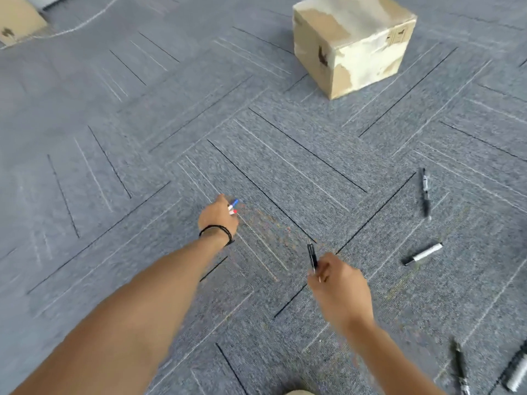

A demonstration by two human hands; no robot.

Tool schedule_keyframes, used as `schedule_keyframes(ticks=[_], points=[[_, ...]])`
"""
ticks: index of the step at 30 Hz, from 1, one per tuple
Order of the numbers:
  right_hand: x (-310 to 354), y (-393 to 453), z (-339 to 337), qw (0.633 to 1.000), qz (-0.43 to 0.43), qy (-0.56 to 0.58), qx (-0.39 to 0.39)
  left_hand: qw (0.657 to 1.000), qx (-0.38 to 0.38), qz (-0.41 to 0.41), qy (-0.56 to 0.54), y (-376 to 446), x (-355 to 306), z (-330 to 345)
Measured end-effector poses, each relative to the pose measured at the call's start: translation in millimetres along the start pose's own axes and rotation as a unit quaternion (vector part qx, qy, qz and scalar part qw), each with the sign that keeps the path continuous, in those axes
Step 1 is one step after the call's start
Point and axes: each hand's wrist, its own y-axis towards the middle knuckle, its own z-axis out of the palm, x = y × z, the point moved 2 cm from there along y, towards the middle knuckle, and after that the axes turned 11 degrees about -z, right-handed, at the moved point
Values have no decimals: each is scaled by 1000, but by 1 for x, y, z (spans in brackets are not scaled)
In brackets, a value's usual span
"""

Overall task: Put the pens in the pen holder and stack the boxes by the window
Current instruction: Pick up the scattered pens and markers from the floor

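My left hand [218, 216], with a black band at the wrist, is closed around two pens [233, 207]; a blue tip and a red tip stick out past the fingers. My right hand [339, 286] grips a black pen [312, 256] that points up and away. On the carpet to the right lie a black pen [425, 192], a white marker with a black cap [423, 254], and more pens [460, 366] at the lower right corner. A cardboard box [352, 42] stands on the floor at the upper right. No pen holder is in view.
Part of a second cardboard box [17, 19] shows at the top left corner. Grey carpet tiles [142, 138] cover the whole floor. A white marker [519, 374] lies at the right edge, partly cut off.
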Motion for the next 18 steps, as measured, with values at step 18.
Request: schedule_keyframes(ticks=[18], points=[[-118,47,-98,951,266,39,-151,950,-6,274,149,0,-46,31]])
